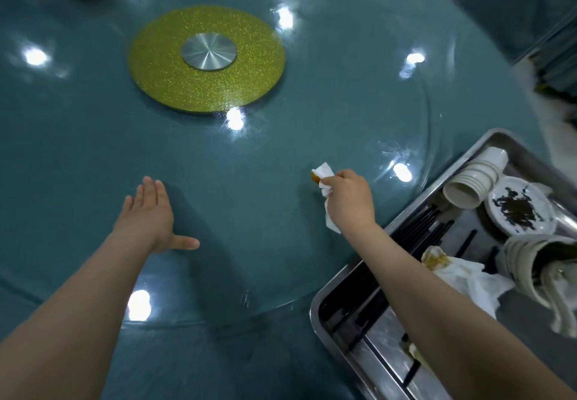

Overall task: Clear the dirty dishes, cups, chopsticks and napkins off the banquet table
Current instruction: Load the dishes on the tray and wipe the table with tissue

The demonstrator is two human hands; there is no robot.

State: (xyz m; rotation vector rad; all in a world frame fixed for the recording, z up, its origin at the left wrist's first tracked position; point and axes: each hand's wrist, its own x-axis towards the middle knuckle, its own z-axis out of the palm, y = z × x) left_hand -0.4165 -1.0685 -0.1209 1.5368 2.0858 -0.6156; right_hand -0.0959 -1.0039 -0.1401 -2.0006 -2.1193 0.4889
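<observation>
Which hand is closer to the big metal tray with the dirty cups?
The right hand. It grips a crumpled napkin just left of the metal tray, with its forearm crossing the tray's rim. The left hand lies flat and open on the glass table, much farther left.

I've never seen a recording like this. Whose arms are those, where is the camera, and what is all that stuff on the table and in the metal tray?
There is no machine here: the arms belong to a person clearing a table. The one picture comes from a wide-angle camera worn on their head, looking down. The left hand lies flat and open on the glass turntable, holding nothing. The right hand grips a crumpled white napkin with an orange stain. In the middle sits a glittery yellow-green disc with a metal hub. At the right, a steel tray holds stacked paper cups, a small plate with dark scraps, black chopsticks and used napkins.
</observation>
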